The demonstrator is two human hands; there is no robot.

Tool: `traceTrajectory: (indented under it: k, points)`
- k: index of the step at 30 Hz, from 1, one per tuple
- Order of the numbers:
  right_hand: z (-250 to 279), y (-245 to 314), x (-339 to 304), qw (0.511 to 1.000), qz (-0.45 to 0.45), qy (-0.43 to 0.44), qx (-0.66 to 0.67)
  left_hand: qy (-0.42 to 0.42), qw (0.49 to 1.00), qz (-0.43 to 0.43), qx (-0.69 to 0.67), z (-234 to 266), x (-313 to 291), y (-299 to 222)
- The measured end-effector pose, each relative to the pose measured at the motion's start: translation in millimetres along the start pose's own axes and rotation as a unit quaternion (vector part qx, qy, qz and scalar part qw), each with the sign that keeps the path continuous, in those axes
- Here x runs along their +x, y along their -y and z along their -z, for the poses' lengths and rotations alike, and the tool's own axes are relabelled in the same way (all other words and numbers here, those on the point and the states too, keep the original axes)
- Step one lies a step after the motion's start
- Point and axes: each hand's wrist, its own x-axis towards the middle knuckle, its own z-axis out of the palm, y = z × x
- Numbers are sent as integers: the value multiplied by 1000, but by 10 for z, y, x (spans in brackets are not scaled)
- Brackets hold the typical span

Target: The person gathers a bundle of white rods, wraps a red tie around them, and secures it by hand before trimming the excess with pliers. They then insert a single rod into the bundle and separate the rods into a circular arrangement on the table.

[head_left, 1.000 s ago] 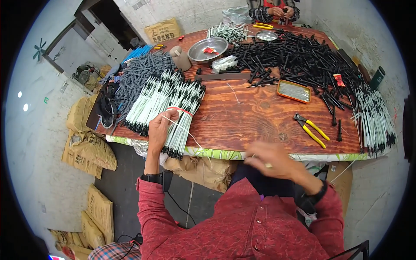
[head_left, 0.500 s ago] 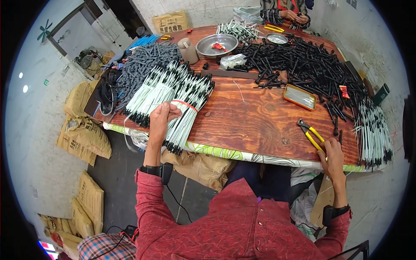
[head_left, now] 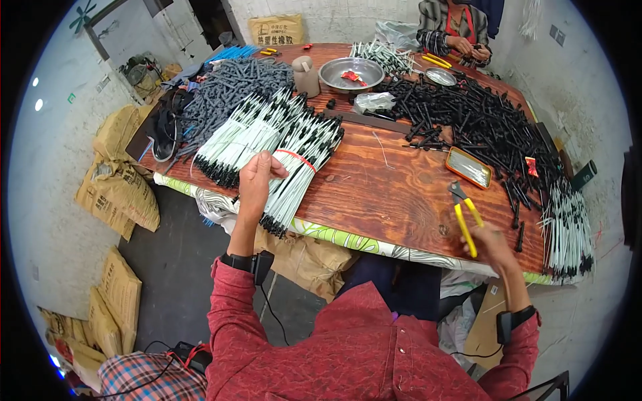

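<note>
Pliers [head_left: 462,224] with two bright yellow handles and a short dark metal head are tilting over the right front part of the tabletop [head_left: 374,200], the head pointing away from the person and the handles spreading in a narrow V. The right hand [head_left: 493,246] is holding them: its fingers, slightly blurred, are wrapping the near ends of the handles, so the head is lying beyond the fingertips. The left hand [head_left: 255,180] is hovering by a bundle [head_left: 294,184] of pale, black-tipped sticks bound with a red band [head_left: 295,158]; its thumb and forefinger are pressing together, and whether anything thin is lying between them cannot be told. A second pale bundle [head_left: 244,137] is lying just to the left. Beyond the pliers, an orange-rimmed tin [head_left: 468,167] is holding thin, pale pieces, and black parts [head_left: 468,113] are covering the far right. A metal bowl [head_left: 366,69] is standing farther back, beside a beige jug [head_left: 306,79].
</note>
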Motion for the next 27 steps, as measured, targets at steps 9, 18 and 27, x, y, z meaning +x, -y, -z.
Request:
traceTrajectory:
  k: [9,18,27]
  points:
    - [-1498,224,584,960,51,241,-136,114,954,-94,262,-302,-222,-329]
    - [-2202,456,752,940,-45,336,-34,34,975,-123,183,-246,-335,-345]
    - [-2300,443,915,926,-105,363,-4,39,975,-138,170,-258,-339,-270]
